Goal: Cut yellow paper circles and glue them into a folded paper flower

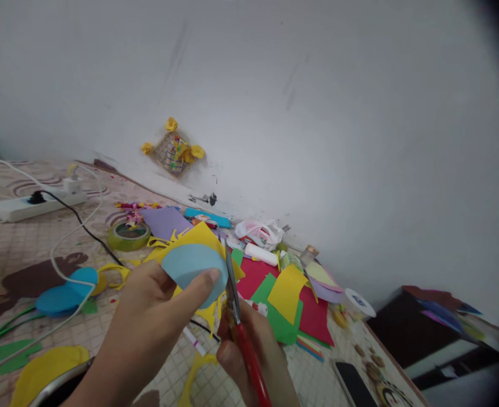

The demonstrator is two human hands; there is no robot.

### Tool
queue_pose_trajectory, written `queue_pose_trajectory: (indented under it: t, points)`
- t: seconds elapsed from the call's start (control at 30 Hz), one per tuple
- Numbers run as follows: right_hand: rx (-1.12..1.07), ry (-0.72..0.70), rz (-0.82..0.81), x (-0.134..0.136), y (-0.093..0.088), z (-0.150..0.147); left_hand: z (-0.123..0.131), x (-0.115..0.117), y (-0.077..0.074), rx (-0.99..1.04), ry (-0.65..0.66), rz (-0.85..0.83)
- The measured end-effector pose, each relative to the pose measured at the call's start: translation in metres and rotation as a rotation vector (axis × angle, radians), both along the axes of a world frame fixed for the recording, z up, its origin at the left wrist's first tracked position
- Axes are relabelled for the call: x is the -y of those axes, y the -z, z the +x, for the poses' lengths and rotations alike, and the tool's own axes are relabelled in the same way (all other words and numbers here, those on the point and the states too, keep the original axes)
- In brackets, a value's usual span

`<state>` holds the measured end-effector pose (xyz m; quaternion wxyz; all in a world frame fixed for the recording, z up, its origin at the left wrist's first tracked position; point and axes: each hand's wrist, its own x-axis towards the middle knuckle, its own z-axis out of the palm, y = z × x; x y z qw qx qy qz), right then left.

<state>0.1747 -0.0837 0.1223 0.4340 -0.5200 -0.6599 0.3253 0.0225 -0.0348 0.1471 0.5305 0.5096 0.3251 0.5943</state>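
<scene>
The left hand (141, 322) is pinching a light-blue paper disc (192, 268) between thumb and fingers, with the thumb pressing on the disc's near face and a sheet of yellow paper (198, 237) showing behind it. The right hand (249, 350) is clenched around the red handles of a pair of scissors (243, 339), whose long axis is running up and away from the person, the steel blades rising along the disc's right edge. The right hand is the nearer to that edge, while the left hand is holding the disc from the opposite side; whether the paper sits between the blades cannot be confirmed. Beyond the disc, a purple paper sheet (164, 222) and a roll of green tape (128, 236) are lying on the patterned mat (16, 249). To the disc's right, red, green and yellow paper sheets (313, 316) are overlapping, and a white glue stick (261, 254) and a plastic bag (258, 233) are resting beyond them. Blue paper cut-outs (58, 299) are lying to the disc's left, with a power strip (37, 206) farther out. Above the disc, a white wall (317, 113) is rising behind the mat, carrying a yellow-flowered paper ornament (173, 151).
</scene>
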Motion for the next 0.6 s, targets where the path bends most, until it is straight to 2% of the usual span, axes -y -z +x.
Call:
queue_pose_trajectory:
  t: [0.2,0.33,0.47,0.6]
  points:
    - [-0.079,-0.146,-0.024,-0.003,0.010,0.012,-0.005,-0.001,0.002,0.005,0.035,0.037]
    - [-0.083,-0.118,0.001,0.007,0.010,0.014,-0.006,-0.001,-0.002,-0.045,0.088,0.074]
    - [-0.056,-0.110,-0.011,0.013,0.004,0.014,-0.007,0.000,-0.007,-0.046,0.253,0.086]
    - [-0.047,-0.097,-0.033,0.012,0.003,0.015,-0.008,0.002,-0.008,-0.082,0.272,0.082]
